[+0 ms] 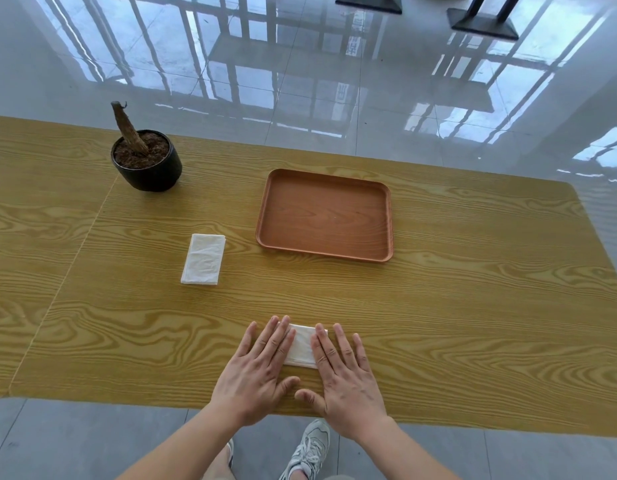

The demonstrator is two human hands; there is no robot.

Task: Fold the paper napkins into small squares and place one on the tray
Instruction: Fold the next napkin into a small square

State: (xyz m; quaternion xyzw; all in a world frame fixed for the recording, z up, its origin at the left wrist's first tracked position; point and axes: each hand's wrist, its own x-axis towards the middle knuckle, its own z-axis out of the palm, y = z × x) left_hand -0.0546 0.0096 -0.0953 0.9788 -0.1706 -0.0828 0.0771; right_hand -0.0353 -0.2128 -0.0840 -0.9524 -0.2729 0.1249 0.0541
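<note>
A small folded white napkin [302, 346] lies near the table's front edge. My left hand [257, 370] and my right hand [345, 377] rest flat on its two sides, fingers spread, pressing it down; only its middle strip shows between them. A second white napkin [204, 259], folded into a longer rectangle, lies farther back and to the left. The brown wooden tray [390, 223] sits beyond my hands, slightly right of centre, with nothing in it.
A black pot [151, 169] of soil with a bare stump stands at the back left of the wooden table [473, 306]. The table's near edge runs just under my wrists; glossy floor and black table bases lie beyond.
</note>
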